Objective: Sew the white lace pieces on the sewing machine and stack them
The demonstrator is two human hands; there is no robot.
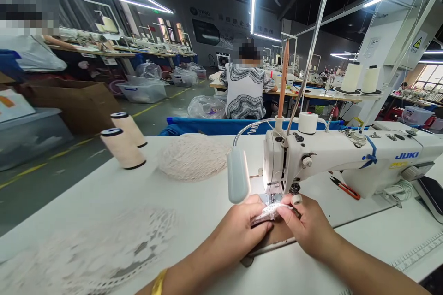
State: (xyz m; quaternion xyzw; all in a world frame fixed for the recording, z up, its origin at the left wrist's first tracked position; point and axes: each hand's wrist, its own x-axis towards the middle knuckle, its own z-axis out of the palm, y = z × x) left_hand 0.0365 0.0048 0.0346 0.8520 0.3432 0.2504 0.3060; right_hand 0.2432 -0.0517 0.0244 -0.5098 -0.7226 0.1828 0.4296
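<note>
A small piece of white lace (269, 212) lies under the needle area of a white JUKI sewing machine (321, 147), lit by its lamp (238, 175). My left hand (247, 223) pinches the lace's left end between thumb and fingers. At the other end, my right hand (304, 221) grips it with thumb and forefinger, just right of the presser foot. Fingers partly hide the lace and the needle. A heap of pale lace (194, 156) sits behind on the table, and more lace (114, 249) spreads over the left front.
Two cream thread cones (122, 147) stand at the table's left edge. Orange-handled thread snips (346, 188) lie beside the machine arm. A clear ruler (420, 249) and a dark phone (431, 196) are at the right. A person (246, 85) sits ahead, facing away.
</note>
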